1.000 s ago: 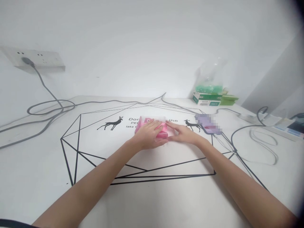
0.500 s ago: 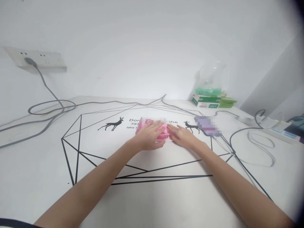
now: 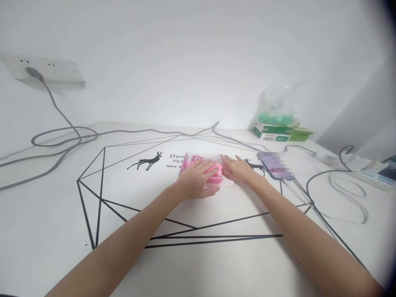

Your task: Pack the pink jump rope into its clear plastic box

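A clear plastic packet [image 3: 219,176] with bright pink contents lies flat mid-table. The exact kind of the pink item [image 3: 215,178] inside cannot be made out. My left hand [image 3: 198,177] rests palm down over the packet, its fingers stretched across the top and its thumb by the near edge. To the right, my right hand [image 3: 236,169] lies flat with fingers extended, on the packet's clear right side. Both hands partly hide the packet.
A phone in a purple case [image 3: 275,166] lies right of my right hand, partly blurred out. Green and white boxes [image 3: 274,132] under a clear bag [image 3: 276,105] stand at the back wall. Grey cables [image 3: 58,154] run along the left and back from a wall socket [image 3: 62,73].
My right hand has shifted slightly to the right along the packet, and more of its clear right side shows. My left hand stays on the packet. The view has shifted slightly.
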